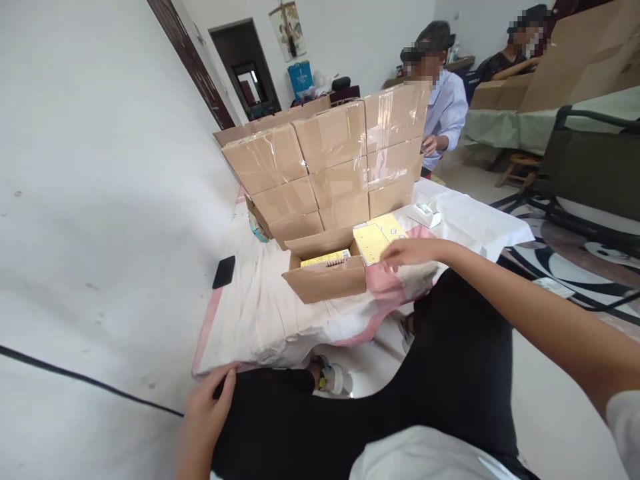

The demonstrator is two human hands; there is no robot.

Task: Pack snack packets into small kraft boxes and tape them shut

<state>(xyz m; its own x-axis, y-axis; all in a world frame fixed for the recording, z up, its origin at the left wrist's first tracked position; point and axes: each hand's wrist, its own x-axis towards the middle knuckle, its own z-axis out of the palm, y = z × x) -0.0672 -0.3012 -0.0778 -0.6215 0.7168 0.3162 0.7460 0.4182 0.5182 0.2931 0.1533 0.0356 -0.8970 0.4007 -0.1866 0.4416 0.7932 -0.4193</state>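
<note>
My right hand reaches over the table with loosely bent fingers a little apart and nothing visible in them. Its fingertips are close to the near right edge of a flat yellow item with line drawings, perhaps a notebook or a thin box; whether they touch it I cannot tell. Left of it stands an open cardboard box, with yellow items and a spiral-bound edge showing inside. My left hand rests by my knee at the table's near left corner, thumb apart from the fingers, holding nothing visible.
A tall partition of taped cardboard rises behind the box. A black phone lies at the left, and a small white packet on the right. One person is behind the partition; another sits farther back. A wall borders the left side.
</note>
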